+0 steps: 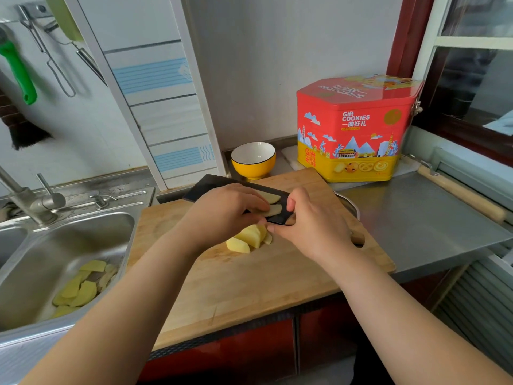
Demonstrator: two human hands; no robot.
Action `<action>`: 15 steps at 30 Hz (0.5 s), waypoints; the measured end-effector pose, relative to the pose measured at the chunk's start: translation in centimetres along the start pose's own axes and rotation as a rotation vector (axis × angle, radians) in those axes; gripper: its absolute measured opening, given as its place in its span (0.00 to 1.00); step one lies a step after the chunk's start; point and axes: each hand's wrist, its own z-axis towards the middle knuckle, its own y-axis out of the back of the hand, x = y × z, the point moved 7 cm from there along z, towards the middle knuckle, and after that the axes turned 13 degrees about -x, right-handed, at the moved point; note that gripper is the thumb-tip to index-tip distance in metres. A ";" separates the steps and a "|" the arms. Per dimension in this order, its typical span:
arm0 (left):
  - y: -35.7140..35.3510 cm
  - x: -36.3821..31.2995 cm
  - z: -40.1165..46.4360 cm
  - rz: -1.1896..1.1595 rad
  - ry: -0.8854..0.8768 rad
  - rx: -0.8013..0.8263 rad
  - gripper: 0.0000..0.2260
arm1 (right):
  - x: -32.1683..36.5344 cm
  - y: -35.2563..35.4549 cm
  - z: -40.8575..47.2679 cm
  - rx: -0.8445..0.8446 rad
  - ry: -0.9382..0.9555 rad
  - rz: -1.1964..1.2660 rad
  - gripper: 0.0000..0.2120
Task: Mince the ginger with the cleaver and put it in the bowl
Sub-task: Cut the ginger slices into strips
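We see both hands meeting over the wooden cutting board, which lies on the steel counter beside the sink. The cleaver is held with its dark blade turned nearly flat, tilted over the board, its handle end hidden under the right hand. That hand is curled around the handle end, its fingers hooked over the blade's near corner.

Two pale ginger slices cling to the flat of the blade. The left hand reaches over the blade from the left, its fingers bent and touching the lower slice; whether it pinches the slice or merely pushes it we cannot tell. Just below the two hands, a small heap of yellow ginger pieces sits on the board, close under the left fingertips and touching none of them that we can make out.

The yellow bowl with a white inside stands upright behind the board's far edge, apart from the hands. To its right stands a red and yellow cookie tin. More yellow slices lie in the sink basin. A wooden rolling pin rests along the counter's right side.
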 end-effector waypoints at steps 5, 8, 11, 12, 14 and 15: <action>1.8 0.4 0.4 0.019 -0.021 -0.223 0.07 | 0.1 -0.1 -0.2 0.029 0.026 0.010 0.24; 2.8 0.3 1.2 0.038 -0.028 -0.367 0.12 | 0.4 -0.2 -0.4 0.042 0.039 0.011 0.24; 0.6 1.0 1.6 0.062 -0.008 -0.243 0.09 | 0.5 -0.1 -0.4 0.029 0.051 0.022 0.24; -0.4 1.4 1.6 0.062 0.022 -0.162 0.07 | 0.4 0.0 -0.4 0.019 0.054 0.019 0.24; -1.7 2.3 1.4 0.041 0.123 -0.004 0.06 | 0.3 0.0 -0.5 0.009 0.062 0.006 0.24; -2.1 2.7 1.3 0.027 0.171 0.066 0.06 | 0.2 0.0 -0.5 0.008 0.062 0.009 0.24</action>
